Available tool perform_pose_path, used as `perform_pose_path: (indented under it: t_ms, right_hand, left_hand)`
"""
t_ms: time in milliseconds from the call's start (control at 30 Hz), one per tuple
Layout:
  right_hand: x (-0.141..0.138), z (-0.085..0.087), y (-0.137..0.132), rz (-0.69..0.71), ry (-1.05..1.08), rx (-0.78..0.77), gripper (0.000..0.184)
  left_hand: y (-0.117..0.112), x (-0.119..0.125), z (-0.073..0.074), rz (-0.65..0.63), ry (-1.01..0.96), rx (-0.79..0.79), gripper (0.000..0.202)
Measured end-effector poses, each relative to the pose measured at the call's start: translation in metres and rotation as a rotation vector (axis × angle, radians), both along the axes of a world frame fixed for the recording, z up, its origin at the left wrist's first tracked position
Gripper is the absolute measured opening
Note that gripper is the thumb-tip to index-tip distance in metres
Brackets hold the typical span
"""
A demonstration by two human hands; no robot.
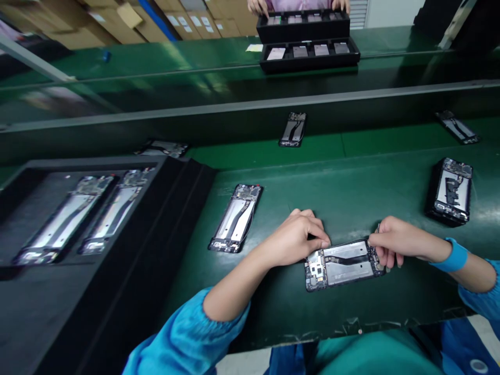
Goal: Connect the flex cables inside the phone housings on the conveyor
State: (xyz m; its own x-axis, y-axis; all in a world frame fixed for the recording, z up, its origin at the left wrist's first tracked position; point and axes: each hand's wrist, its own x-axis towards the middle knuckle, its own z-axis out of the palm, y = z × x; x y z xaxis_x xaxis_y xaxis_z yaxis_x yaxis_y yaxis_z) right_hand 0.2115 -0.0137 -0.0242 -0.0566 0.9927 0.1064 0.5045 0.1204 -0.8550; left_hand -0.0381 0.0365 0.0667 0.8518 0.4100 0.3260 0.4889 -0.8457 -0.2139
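An opened phone [347, 263] lies sideways on the green bench before me, back cover off, its silver battery bay and dark flex cable exposed. My left hand [299, 234] is closed, thumb and index finger pinching at the upper edge beside the circuit board end. Whether a thin part is between those fingertips is hidden. My right hand [392, 242] grips the opposite end, thumb on top and fingers curled around the edge. Left of my hands rests another opened phone [236, 219], a thin wire bowed along its side.
A black foam tray [172, 208] with two opened phones stands at left. A stack of opened phones [451, 190] sits at right. Further phones lie along the back strip, including one phone [292, 130]. Across the divider, a person's hands touch black trays [308, 61].
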Motion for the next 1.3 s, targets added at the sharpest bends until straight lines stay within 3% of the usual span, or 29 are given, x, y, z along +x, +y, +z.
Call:
perform_pose_path:
  t_ms: [433,767,867,933,1000,1067,1200,1300]
  right_hand:
    - [-0.007,0.005,-0.006,-0.016,0.036,0.013,0.027]
    - [-0.007,0.001,0.000,0.022,0.044,0.074,0.029]
    - [0.007,-0.008,-0.006,0.073,0.081,0.217,0.039]
    - [0.018,-0.016,-0.015,0.005,0.158,0.478,0.046]
    - [0.024,-0.024,-0.025,-0.099,0.235,0.764,0.045]
    - [0.021,-0.030,-0.031,-0.152,0.246,0.903,0.042]
    - [-0.004,-0.034,-0.027,-0.125,0.082,0.823,0.028]
    - [-0.021,-0.035,-0.019,-0.083,0.043,0.810,0.032]
  left_hand:
    - [-0.008,0.075,-0.007,-0.053,0.114,0.117,0.016]
    - [-0.017,0.059,-0.045,0.138,-0.130,0.196,0.022]
    - [-0.019,0.057,-0.050,0.157,-0.145,0.188,0.022]
    - [-0.021,0.055,-0.052,0.152,-0.174,0.145,0.023]
    - [-0.023,0.052,-0.053,0.127,-0.227,0.047,0.023]
    - [-0.026,0.048,-0.056,0.064,-0.293,-0.045,0.025]
    - [-0.031,0.044,-0.061,-0.149,-0.399,0.006,0.026]
    - [-0.033,0.043,-0.064,-0.279,-0.455,0.078,0.023]
